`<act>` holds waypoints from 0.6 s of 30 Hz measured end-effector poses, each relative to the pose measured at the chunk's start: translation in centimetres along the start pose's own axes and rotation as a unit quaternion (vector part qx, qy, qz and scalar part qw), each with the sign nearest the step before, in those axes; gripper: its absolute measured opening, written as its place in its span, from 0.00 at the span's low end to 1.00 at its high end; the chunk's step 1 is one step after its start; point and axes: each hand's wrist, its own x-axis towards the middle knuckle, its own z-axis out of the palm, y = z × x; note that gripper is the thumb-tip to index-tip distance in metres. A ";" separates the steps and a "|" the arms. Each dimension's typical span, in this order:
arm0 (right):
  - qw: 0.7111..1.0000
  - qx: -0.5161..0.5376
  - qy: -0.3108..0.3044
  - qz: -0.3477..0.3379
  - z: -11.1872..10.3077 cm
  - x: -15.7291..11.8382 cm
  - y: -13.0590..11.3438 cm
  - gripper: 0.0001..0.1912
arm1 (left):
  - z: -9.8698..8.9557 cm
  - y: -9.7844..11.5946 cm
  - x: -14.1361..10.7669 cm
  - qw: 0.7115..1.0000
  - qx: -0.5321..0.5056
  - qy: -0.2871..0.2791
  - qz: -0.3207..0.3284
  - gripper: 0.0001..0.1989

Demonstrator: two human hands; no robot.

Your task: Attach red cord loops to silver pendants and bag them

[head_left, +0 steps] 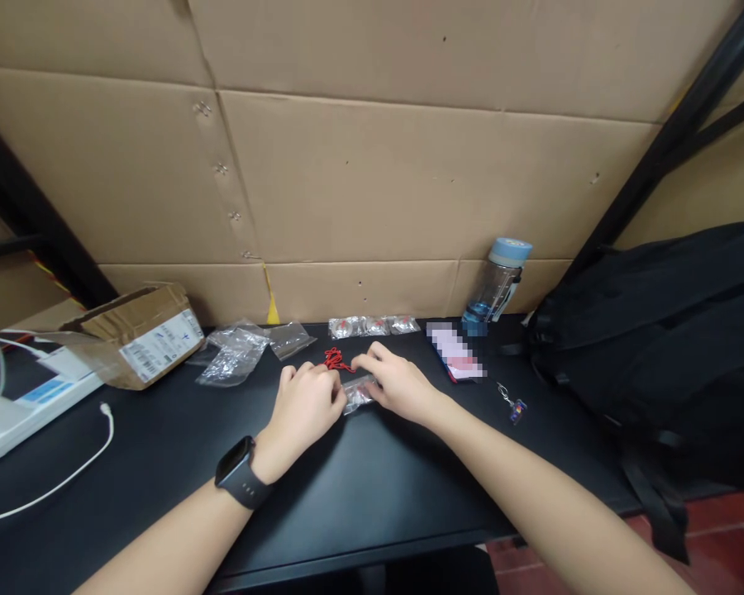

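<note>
Between my two hands a small clear plastic bag (pixel 358 394) lies at the middle of the black desk, with something reddish inside that is too small to name. My left hand (pixel 307 405), with a black watch on its wrist, has its fingers curled at the bag's left edge. At the right edge, my right hand (pixel 400 382) pinches the bag between thumb and fingers. Just behind it is a small heap of red cords (pixel 333 359), close to both hands' fingertips. Farther back, several flat clear packets (pixel 375 326) lie in a row by the cardboard wall.
An open cardboard box (pixel 155 339) and crumpled plastic bags (pixel 236 351) are at the left. A white cable (pixel 68 479) and power strip (pixel 37 413) lie nearer. On the right are a phone (pixel 455 351), a keychain (pixel 513 405), a water bottle (pixel 496 285) and a black backpack (pixel 663 330).
</note>
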 end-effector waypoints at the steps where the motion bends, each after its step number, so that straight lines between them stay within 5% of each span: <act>1: 0.999 -0.001 -0.013 -0.032 -0.2 -0.1 0.0 0.17 | 0.1 0.0 0.0 1.000 0.001 0.006 0.001 0.09; 4: 0.992 0.008 -0.071 -0.102 -0.9 -0.2 -0.1 0.16 | 0.3 -0.3 0.1 1.000 -0.006 0.024 0.017 0.03; 10: 0.989 -0.001 -0.122 -0.080 -2.0 -0.5 -0.2 0.13 | 0.7 -1.2 0.2 0.988 -0.052 -0.004 0.144 0.09; 18: 0.993 -0.045 -0.090 -0.065 -1.2 -0.5 0.3 0.11 | -0.2 -0.1 -0.4 0.982 -0.076 -0.044 0.168 0.12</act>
